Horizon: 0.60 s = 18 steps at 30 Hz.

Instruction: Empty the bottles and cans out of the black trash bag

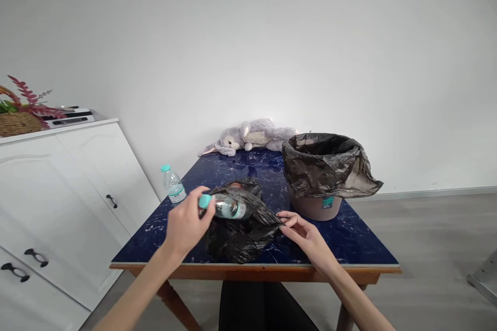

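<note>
Black bag [236,235] lies crumpled at the worktop [349,240] near edge. Left hand [186,225] grips a teal-capped bottle [229,208] by the cap end, held over the bag, probably part inside. Right hand [301,230] pinches the bag's edge. Step: bagging the bottle; next needs the mouth held open. Second bottle [173,185] and lined bin [322,176] stand apart.
</note>
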Available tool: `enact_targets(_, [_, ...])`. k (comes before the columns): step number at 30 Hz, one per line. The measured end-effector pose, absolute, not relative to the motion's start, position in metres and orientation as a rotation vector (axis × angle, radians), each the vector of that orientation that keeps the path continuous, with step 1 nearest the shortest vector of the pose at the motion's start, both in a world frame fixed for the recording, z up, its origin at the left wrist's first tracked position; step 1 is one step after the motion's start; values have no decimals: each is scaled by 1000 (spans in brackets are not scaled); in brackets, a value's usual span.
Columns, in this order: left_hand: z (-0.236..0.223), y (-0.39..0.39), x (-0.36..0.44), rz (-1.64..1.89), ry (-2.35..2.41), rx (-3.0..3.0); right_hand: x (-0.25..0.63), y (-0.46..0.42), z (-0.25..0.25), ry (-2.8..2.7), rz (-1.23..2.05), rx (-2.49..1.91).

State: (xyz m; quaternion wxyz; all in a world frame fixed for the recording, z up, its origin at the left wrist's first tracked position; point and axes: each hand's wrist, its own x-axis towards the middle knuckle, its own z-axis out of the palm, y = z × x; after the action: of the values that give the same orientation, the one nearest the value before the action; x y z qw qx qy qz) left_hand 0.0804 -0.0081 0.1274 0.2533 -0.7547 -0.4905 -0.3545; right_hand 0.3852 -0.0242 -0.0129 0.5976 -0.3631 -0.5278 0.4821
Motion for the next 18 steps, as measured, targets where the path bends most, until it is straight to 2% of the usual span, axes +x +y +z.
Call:
enact_targets(4, [182, -27, 57, -1408, -1238, -1812, 385, -24, -15, -1202, 1114, -851])
enact_targets(7, [212, -29, 31, -1559, -1263, -1668, 386, -25, -14, -1182, 1123, -862])
enact_targets(11, [228, -8, -11, -1409, -1431, -1541, 387, -26, -14, -1195, 1137, -878])
enact_targets(18, [205, 47, -59, -1011, -1851, -1535, 387, -26, -19, -1214, 1107, -896])
